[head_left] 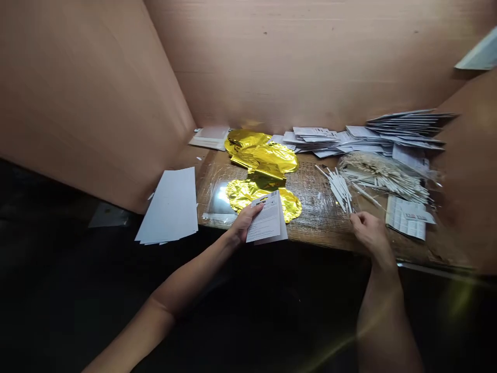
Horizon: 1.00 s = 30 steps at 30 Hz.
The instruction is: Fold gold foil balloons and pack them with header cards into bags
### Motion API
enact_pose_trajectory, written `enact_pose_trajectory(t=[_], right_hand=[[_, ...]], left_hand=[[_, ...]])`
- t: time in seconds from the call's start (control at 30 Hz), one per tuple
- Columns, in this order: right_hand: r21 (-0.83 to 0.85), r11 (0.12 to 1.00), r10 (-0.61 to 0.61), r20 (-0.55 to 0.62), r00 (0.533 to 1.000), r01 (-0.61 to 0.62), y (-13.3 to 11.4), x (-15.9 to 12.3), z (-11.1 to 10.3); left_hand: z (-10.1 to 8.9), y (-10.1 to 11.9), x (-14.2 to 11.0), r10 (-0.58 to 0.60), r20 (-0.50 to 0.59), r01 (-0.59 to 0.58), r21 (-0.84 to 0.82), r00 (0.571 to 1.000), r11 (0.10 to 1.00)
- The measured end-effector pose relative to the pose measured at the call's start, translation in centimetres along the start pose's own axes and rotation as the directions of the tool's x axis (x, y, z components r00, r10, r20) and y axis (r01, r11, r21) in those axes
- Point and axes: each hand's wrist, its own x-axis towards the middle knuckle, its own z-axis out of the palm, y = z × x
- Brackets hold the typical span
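Observation:
My left hand [244, 220] is closed on a folded printed card [266, 223], thumb on its face, near the table's front edge. Behind the card lies a crumpled gold foil balloon [272, 158], flat and shiny. My right hand [367, 228] is closed in a pinch at the lower end of a small pile of white paper sticks [337, 189]; its fingertips appear to grip the end of a stick. Beside that pile, a clear plastic bag [384, 173] holds many more white sticks.
Stacks of folded cards [310, 140] line the back, piled higher at the right [407, 127]. White sheets [171, 207] overhang the front edge at left. A printed leaflet [406, 217] lies right of my right hand. Cardboard walls [291, 62] enclose the tape-covered table [310, 228].

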Motion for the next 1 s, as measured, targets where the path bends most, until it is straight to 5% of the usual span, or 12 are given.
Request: enact_pose_trajectory(t=[0.1, 0.17, 0.23, 0.33, 0.43, 0.57, 0.63, 0.7, 0.83, 0.87, 0.97, 1.0], right_hand=[[0.541, 0.836, -0.204, 0.152, 0.967, 0.091, -2.9, -5.9, 0.6], [0.701, 0.71, -0.342, 0.261, 0.903, 0.067, -5.9, -9.9, 1.4], [0.745, 0.665, -0.387, 0.293, 0.874, 0.045, -9.0, -12.7, 2.2], [0.753, 0.657, -0.356, 0.264, 0.896, 0.039, -11.9, -14.1, 3.4], [0.799, 0.6, -0.328, 0.283, 0.901, -0.032, -12.2, -14.0, 4.7], [0.861, 0.367, -0.319, 0.472, 0.822, -0.352, -11.5, -15.0, 7.3], [0.841, 0.295, -0.304, 0.533, 0.79, -0.454, -11.3, -16.1, 8.7], [0.815, 0.331, -0.297, 0.569, 0.767, -0.476, -11.2, -17.1, 9.7], [0.798, 0.453, -0.297, 0.555, 0.777, -0.397, -11.1, -18.0, 10.2], [0.806, 0.453, -0.301, 0.54, 0.786, -0.38, -11.0, -18.0, 10.2], [0.824, 0.443, -0.321, 0.514, 0.795, -0.354, -10.6, -17.9, 9.8], [0.825, 0.445, -0.329, 0.511, 0.794, -0.347, -10.5, -17.8, 9.8]], left_hand=[[0.3, -0.4, 0.2, 0.025, -0.01, -0.025, -0.002, 1.0, 1.0], [0.6, -0.8, 0.1, 0.048, 0.008, -0.048, 0.011, 0.999, 0.999], [0.9, -1.2, -0.1, 0.074, 0.036, -0.076, 0.036, 0.997, 0.997], [1.2, -1.6, -0.6, 0.13, 0.075, -0.136, 0.087, 0.989, 0.987], [0.9, -2.0, -1.1, 0.204, 0.098, -0.216, 0.137, 0.974, 0.967], [-0.1, -3.4, -2.2, 0.298, 0.103, -0.315, 0.287, 0.949, 0.905], [-0.8, -4.3, -2.9, 0.382, 0.108, -0.389, 0.43, 0.918, 0.815], [-1.4, -4.5, -3.5, 0.443, 0.128, -0.425, 0.599, 0.887, 0.678], [-3.8, -0.1, -3.6, 0.474, 0.151, -0.34, 0.875, 0.868, 0.344], [-4.8, 2.0, -3.4, 0.538, 0.106, -0.287, 0.921, 0.836, 0.263], [-8.5, 9.0, -2.6, 0.759, -0.122, 0.043, 0.991, 0.64, 0.124], [-9.7, 11.1, -2.4, 0.744, -0.189, 0.129, 0.982, 0.642, 0.138]])
